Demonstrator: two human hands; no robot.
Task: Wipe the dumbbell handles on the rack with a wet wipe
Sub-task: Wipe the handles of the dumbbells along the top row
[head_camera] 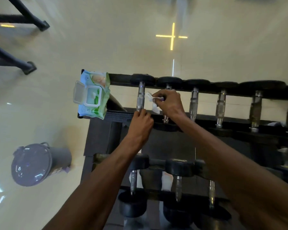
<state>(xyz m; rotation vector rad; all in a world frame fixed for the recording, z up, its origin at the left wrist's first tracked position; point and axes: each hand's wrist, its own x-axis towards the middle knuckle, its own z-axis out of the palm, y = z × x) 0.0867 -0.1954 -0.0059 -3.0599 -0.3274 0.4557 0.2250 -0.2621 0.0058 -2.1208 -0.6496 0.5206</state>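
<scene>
The right hand point(169, 103) pinches a limp, crumpled white wet wipe point(152, 101) over the second knurled chrome dumbbell handle point(165, 119), while at seven o'clock the left hand point(140, 122) grips the heavy, steady first chrome handle point(140, 98) on the black steel rack point(118, 115).

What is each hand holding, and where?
The right hand pinches a white wipe by one bunched end. The left hand grips the near end of the first dumbbell's handle.
</scene>
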